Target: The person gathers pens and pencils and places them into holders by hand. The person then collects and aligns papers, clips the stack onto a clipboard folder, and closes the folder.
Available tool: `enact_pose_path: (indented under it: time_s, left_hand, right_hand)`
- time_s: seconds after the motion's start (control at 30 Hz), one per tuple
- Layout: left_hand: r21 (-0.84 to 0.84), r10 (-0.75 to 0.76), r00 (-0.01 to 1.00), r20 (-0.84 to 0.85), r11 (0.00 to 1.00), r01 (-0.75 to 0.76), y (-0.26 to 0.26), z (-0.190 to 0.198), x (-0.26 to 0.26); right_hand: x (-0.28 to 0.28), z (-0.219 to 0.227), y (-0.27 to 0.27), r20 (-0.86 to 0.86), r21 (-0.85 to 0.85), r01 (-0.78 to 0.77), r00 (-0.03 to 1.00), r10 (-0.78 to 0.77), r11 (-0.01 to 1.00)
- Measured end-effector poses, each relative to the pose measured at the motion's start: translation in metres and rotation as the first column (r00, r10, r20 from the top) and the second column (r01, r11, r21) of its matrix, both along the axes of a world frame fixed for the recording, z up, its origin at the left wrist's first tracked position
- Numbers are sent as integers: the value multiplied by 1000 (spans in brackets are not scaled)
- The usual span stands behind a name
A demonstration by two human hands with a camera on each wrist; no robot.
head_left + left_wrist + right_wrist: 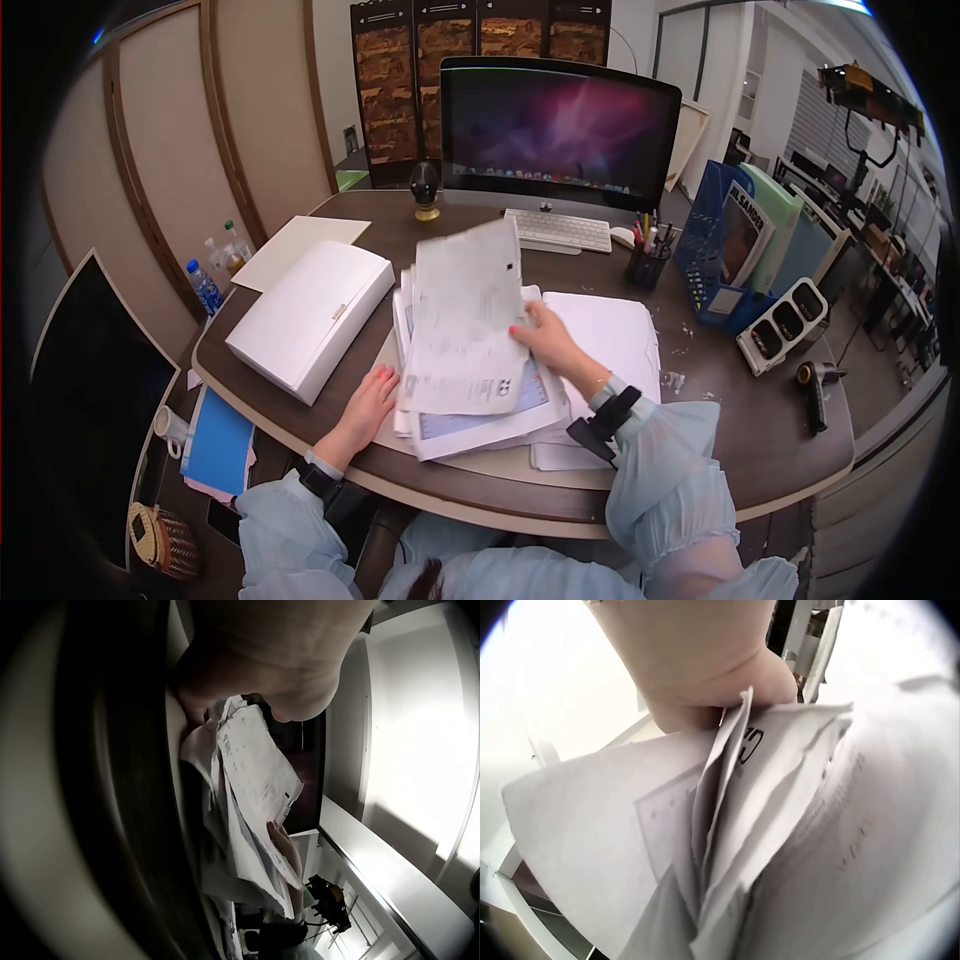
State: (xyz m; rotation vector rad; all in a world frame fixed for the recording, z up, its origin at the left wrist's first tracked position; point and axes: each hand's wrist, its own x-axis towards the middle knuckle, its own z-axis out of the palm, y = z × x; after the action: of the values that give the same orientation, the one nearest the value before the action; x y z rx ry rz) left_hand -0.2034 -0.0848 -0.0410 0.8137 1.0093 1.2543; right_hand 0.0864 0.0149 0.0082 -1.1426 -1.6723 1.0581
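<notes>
Dark-topped desk [700, 450] w/ a pale rim, sheets spread mid-desk. L hand [360, 410] is open, fingers fairly straight, resting at the L edge of the paper stack [480, 430]; no grip on it. Lifted sheets [465, 320] are tilted up over the stack, just L of the R hand [560, 345], which pinches their R edge, thumb on the near face, gap almost nil. Exact no. of leaves unclear. Prob. v. light, floppy & a bit slippery; edges look creased, so they'd tear or fold if yanked. Best hold: mid-edge pinch, or both sides, w/ the stack braced.

Containers, L to R: woven basket [175, 545], contents can't be seen; white mug [170, 428], ditto. Blue-capped bottle [203, 285] beside others, liquid level unclear. White box [310, 315], lid closed, contents hidden. Pen cup [648, 268] holds pens etc., upright. Blue magazine file [705, 260] holds a mag [742, 240] & green folder [780, 215]. White 3-slot holder [785, 325], tilted; slots look dark, contents unclear.
</notes>
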Motion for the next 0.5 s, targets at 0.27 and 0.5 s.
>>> enact_pose_path:
  time_s: [0.27,0.5]
  left_hand:
    - [55,-69,994,-81,996,73,-2,8,7]
    - [-34,-310,940,144,947,318,9,19,33]
  right_hand:
    - [42,-29,7,475,-112,125,878,-57,986]
    - [18,-16,-26,90,-345,223,975,-204,912]
